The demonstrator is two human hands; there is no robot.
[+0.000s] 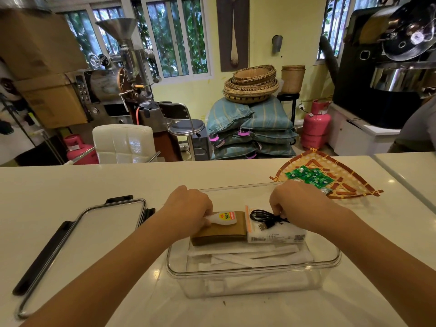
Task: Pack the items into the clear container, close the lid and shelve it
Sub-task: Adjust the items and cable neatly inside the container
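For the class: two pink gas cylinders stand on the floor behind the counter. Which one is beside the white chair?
The left pink cylinder, by the white chair; the other stands right of the stacked sacks.

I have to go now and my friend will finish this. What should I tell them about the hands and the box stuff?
Left hand: grips the glue bottle on top of the brown pack.
Right hand: pinches the black USB cable on the white packet.
Both packs are over the clear container, which already holds white wrapped sticks.
Lid lies off, left of the container on the counter.
Green sachets sit on the woven tray behind.
Left: finish packing, close the lid, shelve.
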